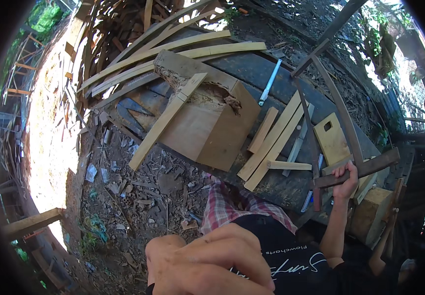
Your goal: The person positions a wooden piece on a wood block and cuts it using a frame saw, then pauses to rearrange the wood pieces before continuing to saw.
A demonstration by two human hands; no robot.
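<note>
My right hand [345, 181] is closed around the lower dark wooden bar of what looks like a frame saw [338, 94]. Its long struts rise from my fist across the right end of the workbench [242, 66]. My left arm [212, 260] is folded across my body at the lower edge, and its hand does not show. Close to the saw lie a light board with a square hole [332, 140] and a short pale strip [289, 165]. Two longer planks [274, 141] rest left of them. A large wooden block [200, 120] with a ragged hollow sits mid-bench.
A thin strip [168, 120] leans across the block. Beyond it are a pale blue-white straight tool [270, 82] and long bent battens [178, 45]. Wood scraps pile up at far left. Chips and litter cover the ground [138, 196]. A thick timber block [372, 214] stands right of my forearm.
</note>
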